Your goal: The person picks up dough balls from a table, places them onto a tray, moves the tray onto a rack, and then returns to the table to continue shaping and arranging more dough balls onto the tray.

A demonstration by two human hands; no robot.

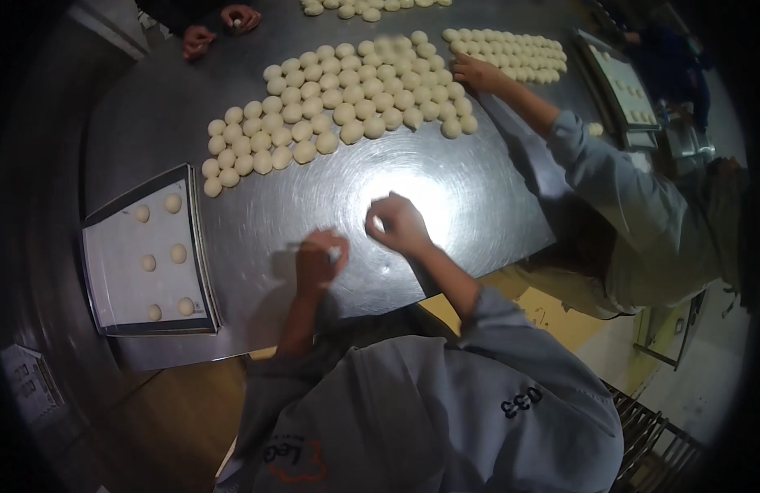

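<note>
Steel table, dough balls massed at 12 o'clock: your left hand and right hand each cup one, so hold these soft, light pieces loosely, palms curled over

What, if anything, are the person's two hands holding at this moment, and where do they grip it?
The left hand and right hand are each cupped over the steel table, apparently over a small dough piece; the dough is mostly hidden, so the hold cannot be told.

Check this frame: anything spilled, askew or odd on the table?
Nothing stands out. Dough balls lie in tidy rows on the steel table, six more spaced on the lined tray. Left hand and right hand each cup something small; no spills visible.
</note>
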